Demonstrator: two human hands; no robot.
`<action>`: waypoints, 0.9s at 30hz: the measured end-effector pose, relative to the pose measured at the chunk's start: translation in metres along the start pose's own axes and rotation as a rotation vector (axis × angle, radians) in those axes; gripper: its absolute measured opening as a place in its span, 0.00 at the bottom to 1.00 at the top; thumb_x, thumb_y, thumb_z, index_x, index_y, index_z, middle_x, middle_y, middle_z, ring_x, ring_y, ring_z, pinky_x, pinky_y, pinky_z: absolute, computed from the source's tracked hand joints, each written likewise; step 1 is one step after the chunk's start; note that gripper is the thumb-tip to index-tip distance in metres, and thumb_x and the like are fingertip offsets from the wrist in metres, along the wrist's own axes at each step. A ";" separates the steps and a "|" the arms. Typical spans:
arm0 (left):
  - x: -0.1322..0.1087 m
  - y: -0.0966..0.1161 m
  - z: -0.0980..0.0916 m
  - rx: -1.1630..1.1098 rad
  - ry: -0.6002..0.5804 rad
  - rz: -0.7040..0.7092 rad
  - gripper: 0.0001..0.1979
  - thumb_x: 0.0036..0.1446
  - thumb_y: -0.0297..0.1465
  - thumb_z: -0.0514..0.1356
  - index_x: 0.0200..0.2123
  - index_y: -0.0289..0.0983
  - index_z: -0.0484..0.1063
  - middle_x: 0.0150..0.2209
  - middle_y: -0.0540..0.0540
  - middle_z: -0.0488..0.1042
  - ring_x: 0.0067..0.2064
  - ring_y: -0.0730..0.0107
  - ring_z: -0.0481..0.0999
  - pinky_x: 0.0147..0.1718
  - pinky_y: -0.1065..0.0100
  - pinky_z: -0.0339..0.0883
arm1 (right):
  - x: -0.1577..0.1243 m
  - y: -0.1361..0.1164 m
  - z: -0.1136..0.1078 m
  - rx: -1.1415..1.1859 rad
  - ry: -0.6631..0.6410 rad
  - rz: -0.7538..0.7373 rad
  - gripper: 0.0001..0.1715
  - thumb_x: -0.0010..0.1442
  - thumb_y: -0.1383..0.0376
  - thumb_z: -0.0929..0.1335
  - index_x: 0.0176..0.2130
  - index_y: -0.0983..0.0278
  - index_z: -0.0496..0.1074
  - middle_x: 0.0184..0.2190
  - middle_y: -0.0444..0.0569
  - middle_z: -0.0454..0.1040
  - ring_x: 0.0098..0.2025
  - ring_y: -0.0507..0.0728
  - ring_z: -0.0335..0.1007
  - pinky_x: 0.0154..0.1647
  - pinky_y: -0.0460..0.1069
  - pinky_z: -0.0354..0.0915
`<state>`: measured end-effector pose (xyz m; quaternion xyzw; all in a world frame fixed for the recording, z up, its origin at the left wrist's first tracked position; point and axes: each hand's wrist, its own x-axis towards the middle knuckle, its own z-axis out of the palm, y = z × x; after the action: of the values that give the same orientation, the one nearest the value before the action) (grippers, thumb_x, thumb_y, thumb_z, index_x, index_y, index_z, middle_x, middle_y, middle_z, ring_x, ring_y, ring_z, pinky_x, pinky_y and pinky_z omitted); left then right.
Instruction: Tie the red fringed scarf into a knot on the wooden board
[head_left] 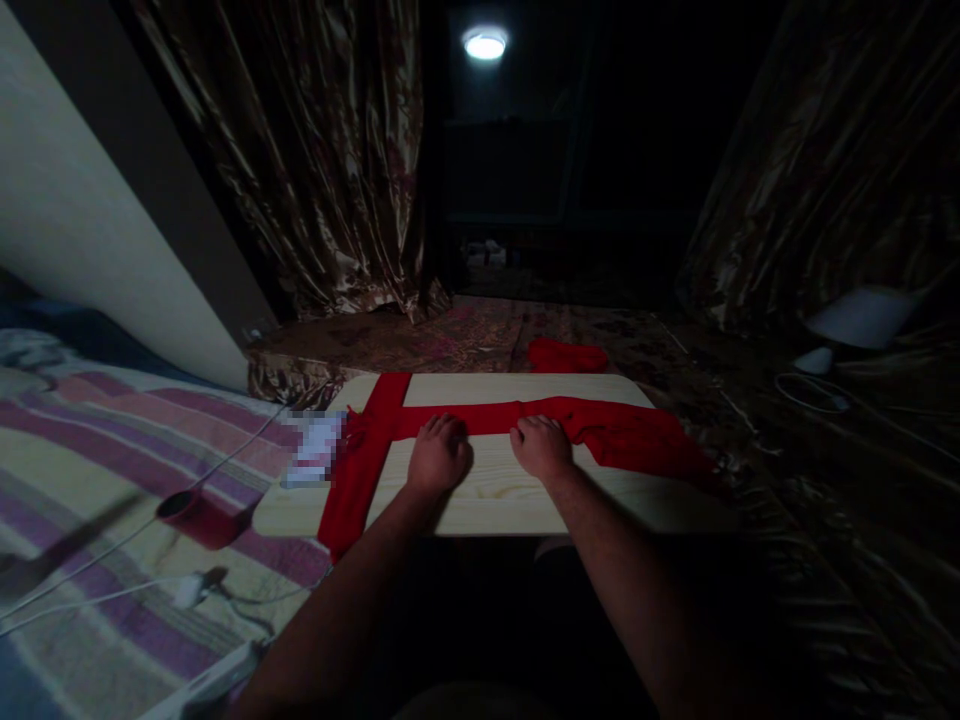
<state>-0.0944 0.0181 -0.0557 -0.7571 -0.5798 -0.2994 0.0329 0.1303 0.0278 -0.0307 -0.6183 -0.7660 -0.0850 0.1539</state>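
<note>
A light wooden board (487, 500) lies in front of me. Across it runs a long red cloth (487, 418), flat in the middle and bunched at its right part. Another red strip (360, 485) crosses the board's left side from back to front. My left hand (441, 455) rests on the near edge of the long cloth, fingers curled and closed on it. To its right, my right hand (541, 445) is closed on the same cloth, just left of the bunched part. A stretch of cloth shows between the two hands.
A blurred white paper (313, 448) lies at the board's left. On the striped bed cover (112, 440) are a red cup (202, 518), white cables and a power strip (210, 685). More red cloth (568, 355) lies behind the board. A lamp (862, 315) stands right.
</note>
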 end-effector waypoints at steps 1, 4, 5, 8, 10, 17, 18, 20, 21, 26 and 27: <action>0.000 0.001 0.000 0.001 -0.019 0.008 0.21 0.59 0.32 0.56 0.55 0.35 0.72 0.59 0.38 0.72 0.64 0.52 0.65 0.64 0.52 0.56 | 0.000 0.000 0.000 -0.001 0.003 0.004 0.15 0.68 0.60 0.62 0.40 0.63 0.75 0.41 0.54 0.79 0.46 0.60 0.69 0.47 0.54 0.57; 0.000 0.004 0.000 0.017 -0.046 0.029 0.21 0.60 0.34 0.56 0.56 0.38 0.73 0.61 0.39 0.71 0.64 0.50 0.65 0.63 0.47 0.57 | -0.001 0.000 -0.001 -0.001 0.043 0.016 0.14 0.67 0.61 0.62 0.42 0.64 0.75 0.42 0.55 0.78 0.46 0.61 0.68 0.48 0.54 0.57; 0.000 0.005 0.000 0.024 -0.046 0.044 0.22 0.61 0.35 0.56 0.57 0.38 0.72 0.62 0.39 0.70 0.64 0.49 0.65 0.63 0.46 0.58 | -0.001 0.000 -0.001 -0.001 0.065 0.017 0.14 0.66 0.61 0.63 0.42 0.65 0.74 0.42 0.55 0.78 0.47 0.61 0.68 0.49 0.55 0.57; 0.005 0.011 0.002 0.022 -0.042 0.140 0.22 0.62 0.34 0.55 0.58 0.39 0.72 0.61 0.40 0.71 0.65 0.51 0.64 0.64 0.46 0.57 | -0.001 0.001 0.000 0.016 0.123 0.003 0.14 0.65 0.63 0.63 0.45 0.65 0.75 0.48 0.56 0.77 0.51 0.62 0.65 0.52 0.55 0.56; 0.011 0.016 0.002 0.011 -0.066 0.222 0.21 0.63 0.33 0.54 0.58 0.39 0.71 0.60 0.41 0.72 0.65 0.56 0.65 0.66 0.51 0.56 | -0.001 0.002 0.002 0.041 0.130 -0.024 0.16 0.65 0.64 0.63 0.48 0.64 0.75 0.53 0.55 0.75 0.54 0.61 0.64 0.55 0.55 0.55; 0.055 0.032 -0.017 0.273 -0.522 0.081 0.24 0.62 0.47 0.55 0.57 0.46 0.71 0.53 0.42 0.76 0.54 0.54 0.75 0.50 0.57 0.71 | 0.006 0.008 0.013 0.080 0.017 0.006 0.20 0.67 0.61 0.62 0.52 0.64 0.75 0.52 0.55 0.77 0.54 0.63 0.66 0.53 0.55 0.58; 0.064 0.033 -0.020 0.287 -0.569 0.075 0.26 0.59 0.50 0.57 0.57 0.46 0.71 0.53 0.41 0.76 0.53 0.52 0.76 0.48 0.58 0.72 | 0.007 0.008 0.014 0.080 0.011 0.008 0.19 0.67 0.61 0.62 0.51 0.64 0.75 0.52 0.55 0.77 0.53 0.62 0.66 0.53 0.55 0.58; 0.081 0.034 -0.024 0.305 -0.625 0.083 0.30 0.54 0.52 0.61 0.57 0.45 0.72 0.52 0.39 0.76 0.51 0.52 0.77 0.47 0.60 0.72 | 0.008 0.009 0.015 0.078 0.008 0.004 0.19 0.66 0.62 0.62 0.51 0.64 0.75 0.51 0.55 0.77 0.53 0.62 0.67 0.53 0.54 0.58; 0.088 0.035 -0.025 0.309 -0.648 0.095 0.30 0.52 0.52 0.63 0.56 0.45 0.72 0.52 0.39 0.76 0.51 0.52 0.78 0.46 0.60 0.72 | 0.008 0.010 0.016 0.078 0.008 0.005 0.19 0.66 0.62 0.62 0.51 0.64 0.75 0.50 0.55 0.78 0.52 0.62 0.67 0.53 0.54 0.58; 0.101 0.041 -0.024 0.345 -0.713 0.157 0.22 0.59 0.46 0.60 0.52 0.43 0.75 0.50 0.39 0.78 0.50 0.53 0.79 0.45 0.61 0.72 | 0.008 0.012 0.016 0.077 0.010 -0.004 0.18 0.65 0.63 0.62 0.50 0.65 0.76 0.49 0.56 0.78 0.52 0.62 0.67 0.52 0.54 0.58; 0.100 0.042 -0.024 0.351 -0.710 0.169 0.20 0.62 0.44 0.58 0.53 0.43 0.75 0.51 0.39 0.78 0.51 0.53 0.78 0.46 0.60 0.72 | 0.008 0.012 0.015 0.075 0.012 -0.007 0.18 0.65 0.63 0.62 0.49 0.65 0.76 0.48 0.56 0.78 0.52 0.62 0.67 0.52 0.54 0.58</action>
<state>-0.0516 0.0803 0.0252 -0.8411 -0.5333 0.0882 -0.0161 0.1386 0.0431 -0.0431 -0.6088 -0.7700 -0.0604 0.1810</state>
